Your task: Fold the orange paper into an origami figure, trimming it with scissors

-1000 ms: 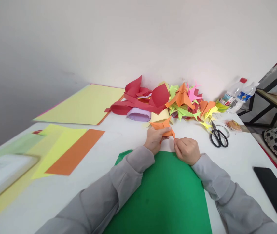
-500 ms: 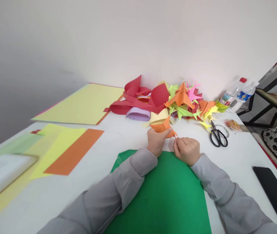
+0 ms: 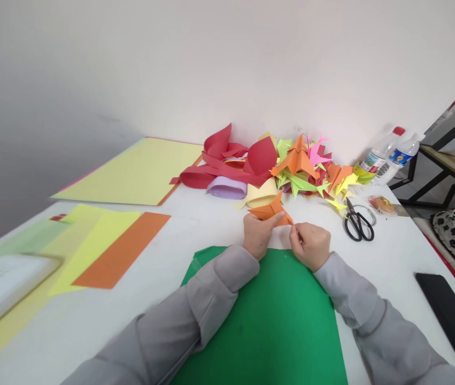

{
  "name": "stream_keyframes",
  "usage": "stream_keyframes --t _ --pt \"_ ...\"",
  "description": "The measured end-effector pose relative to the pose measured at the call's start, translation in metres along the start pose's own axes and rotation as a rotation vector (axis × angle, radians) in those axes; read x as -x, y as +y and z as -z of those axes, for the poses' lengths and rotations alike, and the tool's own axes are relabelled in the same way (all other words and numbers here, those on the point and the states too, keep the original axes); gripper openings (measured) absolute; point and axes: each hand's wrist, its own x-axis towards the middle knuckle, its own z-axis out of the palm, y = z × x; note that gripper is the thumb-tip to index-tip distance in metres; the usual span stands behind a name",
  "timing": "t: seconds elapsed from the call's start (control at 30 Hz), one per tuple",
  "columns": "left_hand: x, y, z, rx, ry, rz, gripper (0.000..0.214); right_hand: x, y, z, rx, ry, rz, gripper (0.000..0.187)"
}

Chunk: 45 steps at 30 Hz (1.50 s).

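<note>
An orange folded-paper figure (image 3: 272, 209) with pointed flaps is held just above the white table. My left hand (image 3: 258, 235) grips its body, thumb on top. My right hand (image 3: 310, 245) is closed, its thumb and forefinger pinching the figure's near right corner. Below both wrists lies a large green sheet (image 3: 279, 321). Just beyond the figure rests a cream paper loop (image 3: 262, 193), and a heap of folded paper shapes (image 3: 297, 163) in orange, green, pink and yellow sits behind it.
Black-handled scissors (image 3: 357, 224) lie right of my hands. Two plastic bottles (image 3: 398, 155) stand by the wall. Red paper loops (image 3: 219, 160) are at the back. Orange (image 3: 123, 251) and yellow sheets and a white box (image 3: 6, 283) occupy the left; a black slab (image 3: 447, 315) lies at right.
My right hand has shifted slightly right and its fingertips now sit at the figure's corner. The figure and my left hand have moved a little to the right.
</note>
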Motion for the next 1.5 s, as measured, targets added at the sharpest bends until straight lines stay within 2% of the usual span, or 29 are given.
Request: stream_keyframes --t 0.17,0.23,0.37,0.43,0.57,0.67,0.87,1.1,1.23,1.33,1.5 --pt "-0.001 -0.002 0.001 0.141 -0.073 0.081 0.032 0.000 0.010 -0.001 -0.317 -0.029 -0.390 0.026" --pt "-0.002 -0.003 0.001 0.156 -0.080 0.084 0.031 -0.001 0.013 -0.003 -0.463 -0.083 -0.506 0.021" --pt "-0.002 -0.003 0.002 0.132 -0.109 0.095 0.030 -0.003 0.014 -0.010 -0.724 -0.201 -0.630 0.031" --pt "-0.001 -0.001 0.002 0.120 -0.128 0.100 0.029 -0.005 0.014 -0.012 -0.881 -0.241 -0.713 0.029" --pt "-0.001 0.004 0.002 0.131 -0.176 0.114 0.026 -0.007 0.017 -0.013 -1.117 -0.235 -0.925 0.031" --pt "-0.002 0.005 0.002 0.161 -0.220 0.120 0.024 -0.010 0.020 -0.011 -1.207 -0.228 -1.001 0.032" --pt "-0.005 0.001 0.005 0.189 -0.252 0.109 0.020 -0.010 0.022 -0.010 -1.220 -0.223 -1.029 0.032" --pt "-0.004 0.008 0.004 0.215 -0.315 0.216 0.029 -0.010 0.024 -0.012 -1.217 -0.124 -1.080 0.031" --pt "-0.004 0.009 0.004 0.220 -0.289 0.225 0.032 -0.009 0.025 -0.014 -1.192 -0.107 -1.068 0.033" --pt "-0.007 0.008 0.005 0.222 -0.268 0.236 0.030 -0.008 0.025 -0.012 -1.163 -0.155 -0.931 0.037" --pt "-0.011 0.008 0.007 0.239 -0.268 0.251 0.026 -0.008 0.021 -0.005 -0.948 -0.209 -0.574 0.048"
